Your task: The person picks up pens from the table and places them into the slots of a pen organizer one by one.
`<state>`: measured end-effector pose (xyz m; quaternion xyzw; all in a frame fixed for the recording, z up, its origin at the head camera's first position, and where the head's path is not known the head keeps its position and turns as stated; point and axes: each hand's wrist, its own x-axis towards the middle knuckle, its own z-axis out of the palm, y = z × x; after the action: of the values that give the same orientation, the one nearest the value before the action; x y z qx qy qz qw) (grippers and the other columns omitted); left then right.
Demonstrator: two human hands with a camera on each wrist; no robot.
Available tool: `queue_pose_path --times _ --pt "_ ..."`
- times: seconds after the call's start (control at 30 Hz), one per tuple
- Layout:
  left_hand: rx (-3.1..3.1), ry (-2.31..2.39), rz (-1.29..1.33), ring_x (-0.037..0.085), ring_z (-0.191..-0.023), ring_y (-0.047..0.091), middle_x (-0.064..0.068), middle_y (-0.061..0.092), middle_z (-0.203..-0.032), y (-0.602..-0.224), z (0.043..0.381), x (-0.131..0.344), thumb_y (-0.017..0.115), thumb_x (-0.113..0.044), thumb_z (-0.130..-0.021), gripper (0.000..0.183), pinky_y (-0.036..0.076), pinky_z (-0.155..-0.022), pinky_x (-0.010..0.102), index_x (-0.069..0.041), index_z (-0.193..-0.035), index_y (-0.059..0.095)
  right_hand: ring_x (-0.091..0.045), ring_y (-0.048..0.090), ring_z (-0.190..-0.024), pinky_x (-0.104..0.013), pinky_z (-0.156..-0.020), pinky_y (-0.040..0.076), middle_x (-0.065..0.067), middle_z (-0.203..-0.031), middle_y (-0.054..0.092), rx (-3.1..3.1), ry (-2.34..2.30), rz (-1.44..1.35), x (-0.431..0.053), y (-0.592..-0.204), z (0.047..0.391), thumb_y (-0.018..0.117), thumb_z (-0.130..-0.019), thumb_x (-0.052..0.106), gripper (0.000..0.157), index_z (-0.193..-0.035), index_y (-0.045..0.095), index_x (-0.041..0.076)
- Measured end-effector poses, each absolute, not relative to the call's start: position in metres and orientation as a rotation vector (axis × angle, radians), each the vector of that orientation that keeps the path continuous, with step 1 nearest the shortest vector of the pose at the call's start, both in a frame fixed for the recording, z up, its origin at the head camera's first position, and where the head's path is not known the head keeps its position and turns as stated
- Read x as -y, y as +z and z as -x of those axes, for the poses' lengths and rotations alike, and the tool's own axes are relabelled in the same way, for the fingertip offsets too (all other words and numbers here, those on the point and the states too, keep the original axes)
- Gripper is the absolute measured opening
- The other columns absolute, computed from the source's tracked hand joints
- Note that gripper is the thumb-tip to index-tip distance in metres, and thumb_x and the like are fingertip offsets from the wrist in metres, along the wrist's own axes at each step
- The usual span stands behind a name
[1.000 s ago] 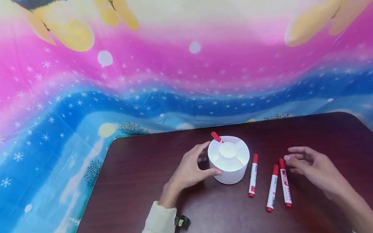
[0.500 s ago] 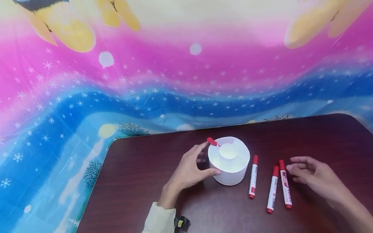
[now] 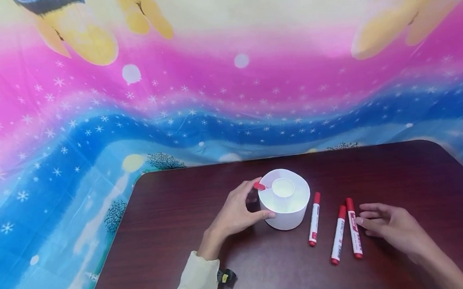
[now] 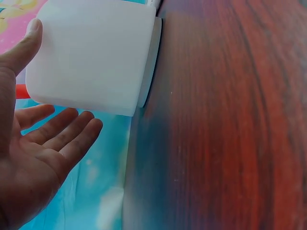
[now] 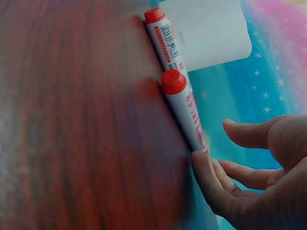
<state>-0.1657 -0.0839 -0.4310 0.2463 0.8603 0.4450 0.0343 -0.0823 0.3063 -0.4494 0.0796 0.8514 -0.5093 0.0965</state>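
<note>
Compared with a second ago, the upright marker (image 3: 259,186) has shifted round the rim of the white holder (image 3: 286,216): its red cap, at the far left of the rim then, now tips out over the left side, nearer the person. The right hand (image 3: 394,225) has come a little toward the person, while the left hand (image 3: 236,211) has stayed almost as it was, and the three markers on the desk (image 3: 171,211) lie where they lay.

The left hand reaches in from the left, thumb laid along the near wall of the holder and fingers stretched beside its left wall; the left wrist view shows those fingers long and spread, so its grip is loose rather than clenched. The right hand is turned inward, fingers slightly bent and apart, its grip holding nothing. Its fingertips are just beside the rightmost marker (image 3: 354,229); whether they touch it I cannot tell.

Standing on the desk, the holder has a round cup in its middle. To its right lies one marker (image 3: 314,219) with the middle marker (image 3: 338,234) further over, close to the rightmost one. All three point their caps toward the far edge, before a patterned backdrop (image 3: 212,96).
</note>
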Motion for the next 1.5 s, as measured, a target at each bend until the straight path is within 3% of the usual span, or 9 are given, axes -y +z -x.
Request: queue_pose_path --times 0.13,0.4,0.6,0.8,1.13,1.5 --pt "-2.632 1.386 -0.768 0.015 -0.120 0.070 -0.003 0.064 -0.140 -0.432 0.166 0.083 0.097 -0.043 -0.078 0.093 0.060 -0.106 0.033 -0.023 -0.157 0.052 0.003 0.073 -0.089 -0.028 -0.077 0.067 -0.034 -0.133 0.066 -2.539 -1.433 -0.249 -0.305 -0.450 0.084 0.080 -0.100 0.024 0.075 -0.151 0.045 -0.017" --pt "-2.631 1.393 -0.756 0.018 -0.120 0.070 -0.002 0.064 -0.141 -0.432 0.165 0.083 0.097 -0.042 -0.078 0.092 0.061 -0.106 0.039 -0.023 -0.157 0.053 -0.018 0.079 -0.089 -0.033 -0.068 0.067 -0.031 -0.120 0.073 -2.626 -1.221 -0.271 -0.296 -0.447 0.096 0.090 -0.089 0.028 0.085 -0.146 0.049 -0.018" --pt "-2.627 1.390 -0.743 0.014 -0.119 0.071 -0.004 0.065 -0.139 -0.430 0.165 0.082 0.097 -0.043 -0.079 0.092 0.060 -0.105 0.031 -0.024 -0.157 0.052 -0.016 0.075 -0.082 -0.033 -0.064 0.066 -0.023 -0.112 0.075 -2.635 -1.173 -0.315 -0.292 -0.445 0.099 0.092 -0.087 0.027 0.082 -0.144 0.052 -0.017" --pt "-2.628 1.380 -0.741 0.015 -0.119 0.072 -0.004 0.065 -0.140 -0.431 0.166 0.082 0.097 -0.043 -0.079 0.093 0.060 -0.105 0.031 -0.023 -0.158 0.051 -0.016 0.074 -0.083 -0.033 -0.065 0.066 -0.017 -0.107 0.078 -2.633 -1.162 -0.313 -0.293 -0.444 0.100 0.091 -0.087 0.022 0.072 -0.139 0.058 -0.014" --pt "-2.582 1.450 -0.725 0.018 -0.132 0.068 0.000 0.061 -0.152 -0.427 0.169 0.095 0.094 -0.039 -0.084 0.097 0.059 -0.109 0.036 -0.022 -0.165 0.043 -0.019 0.076 -0.090 -0.035 -0.070 0.068 -0.029 -0.117 0.073 -2.585 -1.263 -0.296 -0.297 -0.444 0.101 0.080 -0.095 0.010 0.061 -0.143 0.054 -0.017" --pt "-2.578 1.415 -0.719 0.021 -0.126 0.070 0.002 0.060 -0.154 -0.425 0.165 0.090 0.094 -0.037 -0.084 0.093 0.060 -0.108 0.037 -0.019 -0.163 0.047 -0.014 0.075 -0.088 -0.035 -0.074 0.068 -0.034 -0.124 0.067 -2.581 -1.338 -0.279 -0.298 -0.436 0.104 0.076 -0.097 0.007 0.060 -0.145 0.050 -0.017"
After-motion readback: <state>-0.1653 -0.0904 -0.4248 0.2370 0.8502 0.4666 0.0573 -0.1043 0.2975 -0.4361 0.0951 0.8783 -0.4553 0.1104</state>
